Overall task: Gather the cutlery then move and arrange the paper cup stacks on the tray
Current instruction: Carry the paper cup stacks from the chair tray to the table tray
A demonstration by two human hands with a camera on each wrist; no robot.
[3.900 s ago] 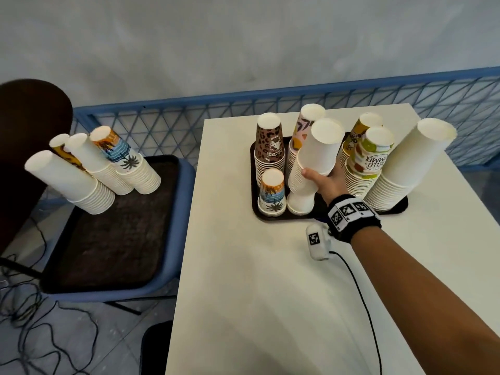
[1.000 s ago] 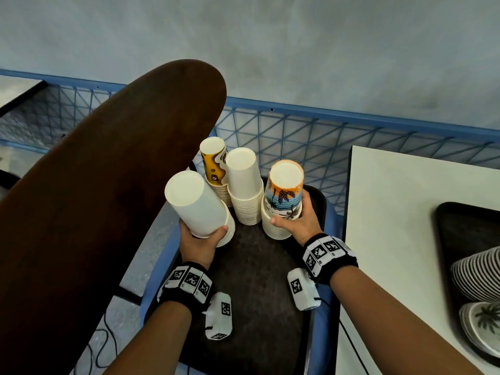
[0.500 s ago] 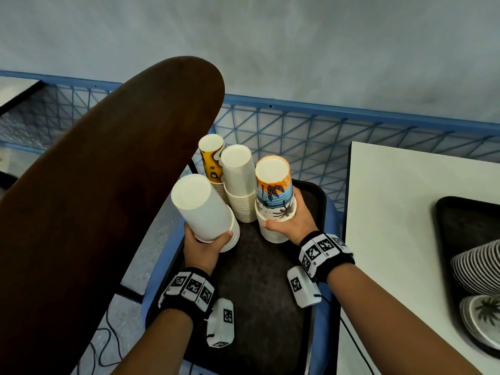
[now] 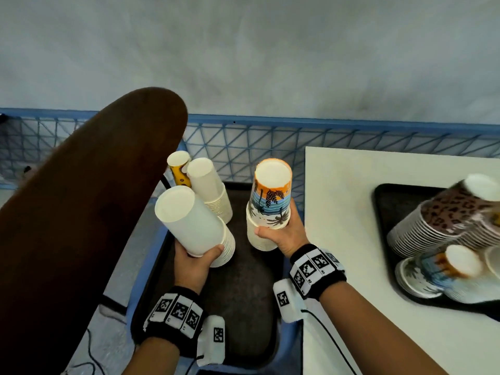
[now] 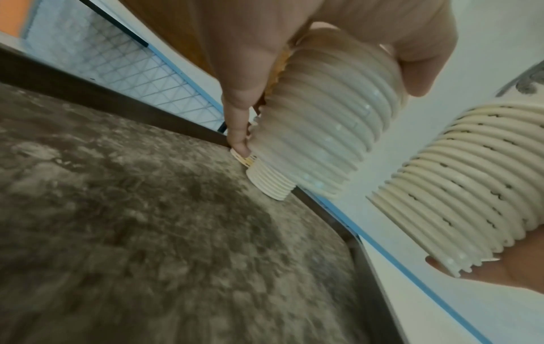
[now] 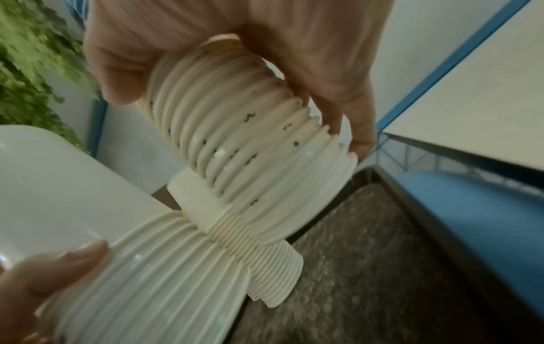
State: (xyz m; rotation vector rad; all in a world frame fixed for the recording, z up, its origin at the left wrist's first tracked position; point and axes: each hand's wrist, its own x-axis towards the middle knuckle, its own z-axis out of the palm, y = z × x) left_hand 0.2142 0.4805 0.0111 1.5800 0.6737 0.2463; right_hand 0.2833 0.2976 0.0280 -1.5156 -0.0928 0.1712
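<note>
Progress, as judged: partway through the cup transfer. Table tray [image 4: 384, 201], at the right edge of the white table [image 4: 351, 239]: already carries several stacks, among them a leopard-print stack [image 4: 443, 220] lying tilted and a short palm-print stack [image 4: 446, 269]; the rest is blurred. Chair tray [image 4: 243, 293], dark, on the blue seat: two stacks stand at its far edge, a plain white stack [image 4: 211, 190] and just behind it a yellow-print stack [image 4: 180, 169]; these are left to move. Cutlery: none visible in any view, so that step cannot be judged. Left hand [image 4: 193, 262]: fingers and thumb curled round the ribbed lower end of a white stack [image 4: 189, 220], which tilts toward the brown chair back [image 4: 81, 212]; the left wrist view shows it lifted clear of the chair tray. Right hand [image 4: 281, 234]: wrapped round a stack topped by a beach-print cup [image 4: 270, 196], thumb across the front, held near upright above the chair tray's right edge, close beside the table. Remaining, as judged: set both held stacks on the table tray, fetch the last two, arrange.
</note>
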